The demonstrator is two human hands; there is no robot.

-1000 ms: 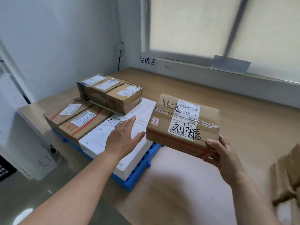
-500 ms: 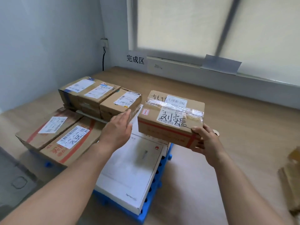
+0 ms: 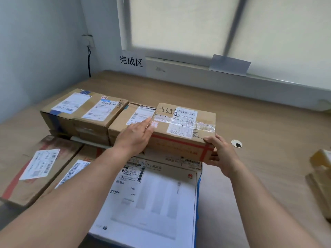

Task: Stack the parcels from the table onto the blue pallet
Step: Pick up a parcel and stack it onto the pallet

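A brown taped parcel (image 3: pixel 182 129) with handwriting and a barcode label is over the far end of a large white flat box (image 3: pixel 152 199), right beside a row of three cardboard parcels (image 3: pixel 86 115). My right hand (image 3: pixel 222 154) grips its near right corner, fingers under the bottom edge. My left hand (image 3: pixel 136 136) lies with straight fingers against its left end. Only a thin strip of the blue pallet (image 3: pixel 198 194) shows at the white box's right edge. Whether the parcel rests on the white box I cannot tell.
Two flat brown parcels (image 3: pixel 35 167) lie on the left of the stack. The wooden table (image 3: pixel 259 122) runs to the wall and window, with a round cable hole (image 3: pixel 236 143). More cardboard (image 3: pixel 320 176) sits at the right edge.
The parcel has moved forward and down, from mid-air to beside the row of three parcels. My left hand went from hovering open to touching its left end. The camera moved closer.
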